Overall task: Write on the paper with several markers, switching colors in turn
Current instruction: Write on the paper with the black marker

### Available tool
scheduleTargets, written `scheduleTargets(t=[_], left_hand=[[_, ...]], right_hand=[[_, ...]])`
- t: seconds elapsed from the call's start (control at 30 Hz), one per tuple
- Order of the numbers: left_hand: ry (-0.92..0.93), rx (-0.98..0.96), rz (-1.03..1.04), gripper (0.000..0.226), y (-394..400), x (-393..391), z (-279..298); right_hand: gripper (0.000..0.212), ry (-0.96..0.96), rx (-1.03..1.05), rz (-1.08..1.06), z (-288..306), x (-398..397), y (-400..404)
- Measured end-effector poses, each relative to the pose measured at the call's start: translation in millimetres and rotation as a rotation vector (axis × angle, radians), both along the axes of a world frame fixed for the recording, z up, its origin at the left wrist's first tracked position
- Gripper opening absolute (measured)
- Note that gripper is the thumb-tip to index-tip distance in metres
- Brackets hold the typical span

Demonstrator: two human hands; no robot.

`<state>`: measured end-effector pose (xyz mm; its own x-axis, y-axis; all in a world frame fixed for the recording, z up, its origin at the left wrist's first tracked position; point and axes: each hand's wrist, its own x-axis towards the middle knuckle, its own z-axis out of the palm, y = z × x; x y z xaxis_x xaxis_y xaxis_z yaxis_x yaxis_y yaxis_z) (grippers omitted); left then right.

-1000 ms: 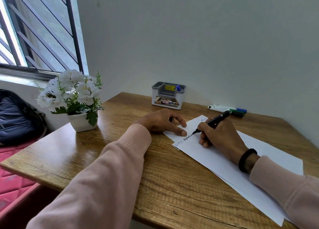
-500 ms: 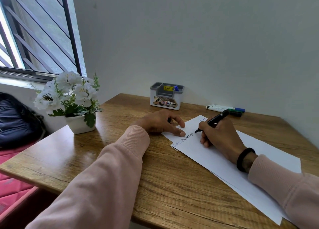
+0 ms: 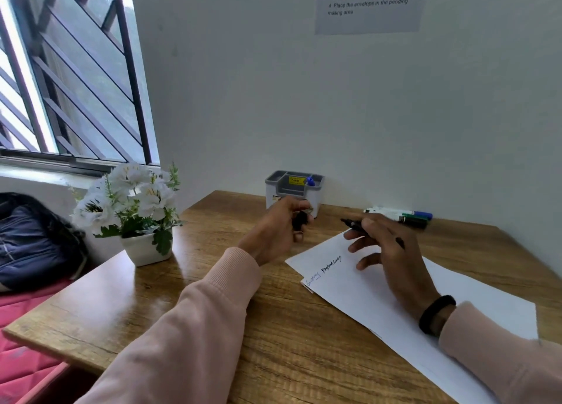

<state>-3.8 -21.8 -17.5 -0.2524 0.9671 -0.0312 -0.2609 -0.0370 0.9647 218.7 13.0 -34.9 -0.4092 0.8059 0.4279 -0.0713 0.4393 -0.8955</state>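
The right hand [image 3: 392,251] holds the black marker [image 3: 362,226] above the far end of the paper [image 3: 365,294], tip pointing left. The left hand [image 3: 281,230], raised off the table [image 3: 182,297] beside the paper, pinches a small black cap [image 3: 299,220].

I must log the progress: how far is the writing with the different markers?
Done: one blue word and black words stand on the paper. In hand: the right hand holds the black marker off the sheet; the left hand grips its cap. Left: the green marker by the wall.
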Motion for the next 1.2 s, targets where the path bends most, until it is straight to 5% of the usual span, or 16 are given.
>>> scheduleTargets(t=[0.23, 0.47, 0.93, 1.2], left_hand=[[-0.353, 0.134, -0.018, 0.031, 0, 9, -1], [-0.465, 0.214, 0.021, 0.022, -2, 9, 1], [-0.299, 0.193, -0.022, 0.017, -3, 17, 1], [-0.266, 0.163, -0.002, 0.032, -5, 37, -1]], right_hand=[[0.026, -0.166, 0.304, -0.033, -2, -3, -11], [0.027, -0.245, 0.504, -0.079, -3, -6, -15], [0.030, -0.314, 0.511, -0.018, -8, -8, -12], [0.031, -0.319, 0.479, -0.011, -9, -10, -10]])
